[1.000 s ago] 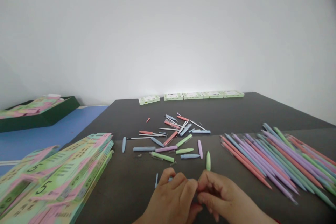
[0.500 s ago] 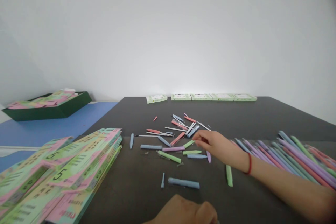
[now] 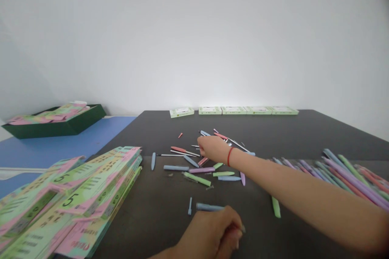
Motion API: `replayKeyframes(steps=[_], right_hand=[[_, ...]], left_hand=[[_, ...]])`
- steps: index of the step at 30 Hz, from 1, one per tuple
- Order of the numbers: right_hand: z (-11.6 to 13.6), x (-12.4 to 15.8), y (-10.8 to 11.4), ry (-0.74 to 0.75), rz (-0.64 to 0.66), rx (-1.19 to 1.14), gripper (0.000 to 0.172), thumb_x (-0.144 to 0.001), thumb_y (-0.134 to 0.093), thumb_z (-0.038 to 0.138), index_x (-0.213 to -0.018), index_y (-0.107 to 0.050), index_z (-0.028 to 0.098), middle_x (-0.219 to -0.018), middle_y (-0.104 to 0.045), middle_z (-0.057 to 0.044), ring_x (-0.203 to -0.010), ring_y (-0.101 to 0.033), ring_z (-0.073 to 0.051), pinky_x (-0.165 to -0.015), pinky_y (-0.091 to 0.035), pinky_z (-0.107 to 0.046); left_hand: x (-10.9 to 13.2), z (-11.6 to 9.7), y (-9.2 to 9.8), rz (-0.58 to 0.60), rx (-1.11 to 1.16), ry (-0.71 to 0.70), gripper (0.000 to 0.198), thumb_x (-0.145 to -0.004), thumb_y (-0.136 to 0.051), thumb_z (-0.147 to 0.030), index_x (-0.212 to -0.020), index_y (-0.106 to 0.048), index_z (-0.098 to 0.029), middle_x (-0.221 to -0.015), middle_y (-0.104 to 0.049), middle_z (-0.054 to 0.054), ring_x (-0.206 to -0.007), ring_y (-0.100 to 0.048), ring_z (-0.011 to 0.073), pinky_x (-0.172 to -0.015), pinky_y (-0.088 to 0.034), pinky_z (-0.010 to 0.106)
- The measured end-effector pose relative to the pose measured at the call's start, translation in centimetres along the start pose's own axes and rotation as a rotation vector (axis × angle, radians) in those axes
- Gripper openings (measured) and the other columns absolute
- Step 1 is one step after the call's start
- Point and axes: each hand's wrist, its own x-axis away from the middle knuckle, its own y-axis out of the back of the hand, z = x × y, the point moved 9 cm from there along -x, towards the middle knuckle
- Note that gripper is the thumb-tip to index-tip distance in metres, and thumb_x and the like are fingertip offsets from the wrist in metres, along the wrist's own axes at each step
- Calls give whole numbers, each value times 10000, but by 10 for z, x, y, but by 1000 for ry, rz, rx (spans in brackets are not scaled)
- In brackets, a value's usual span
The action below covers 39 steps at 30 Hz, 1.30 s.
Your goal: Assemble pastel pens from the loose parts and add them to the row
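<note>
A right hand (image 3: 214,147), a red cord (image 3: 230,156) at its wrist, reaches into pen parts (image 3: 201,170) scattered mid-table, its knuckles hiding the fingertips and some pieces below; whether that grip is clenched on anything cannot be told. The left hand (image 3: 215,230), its forearm cut off by the lower edge, pinches a small pale piece (image 3: 243,229) too blurred to identify and overlaps 1 end of a blue barrel (image 3: 209,207). The parts are matte blue, green, purple and coral, with slim white refills (image 3: 178,155) among them. The right forearm hides part of a spread of pens (image 3: 349,176), cropped at right. Dark table (image 3: 146,214) separates the left hand from stacked packets (image 3: 100,190) and the parts from 5 flat boxes (image 3: 209,110) along the far edge.
</note>
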Motion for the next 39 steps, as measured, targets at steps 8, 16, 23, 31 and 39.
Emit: replayKeyframes(steps=[8, 16, 23, 31, 39], right_hand=[[-18, 170, 21, -192, -64, -524, 157, -899, -460, 263, -829, -587, 203, -605, -498, 50, -531, -455, -107, -464, -328, -194], [3, 200, 5, -171, -85, -725, 72, -901, -494, 196, -844, -537, 205, -633, -561, 47, -569, -508, -103, -535, -346, -204], [2, 204, -6, -182, -39, -879, 105, -917, -485, 226, -820, -519, 206, -644, -572, 48, -540, -506, -92, -509, -373, -188], [5, 203, -9, -172, -23, -857, 68, -918, -483, 210, -855, -509, 211, -655, -576, 52, -556, -512, -92, -532, -370, -193], [8, 206, -6, -127, 19, -789, 52, -922, -466, 181, -929, -488, 229, -664, -576, 66, -610, -550, -97, -575, -365, -196]], left_hand=[[3, 17, 13, -132, 227, 249, 95, -923, -429, -219, -897, -516, -190, -741, -585, -30, -567, -471, 85, -579, -357, 201], [3, 8, 14, -114, 125, 209, 87, -883, -499, -194, -858, -582, -186, -702, -588, -38, -598, -489, 92, -586, -354, 197], [3, 5, 14, -98, 82, 211, 103, -896, -494, -224, -871, -586, -183, -711, -617, -29, -611, -521, 97, -592, -366, 194], [4, 6, 12, -71, 50, 216, 108, -893, -497, -220, -858, -592, -182, -714, -628, -24, -631, -549, 101, -601, -379, 189], [4, 6, 12, -70, -5, 222, 80, -878, -525, -212, -848, -597, -193, -702, -618, -36, -629, -547, 100, -604, -375, 190]])
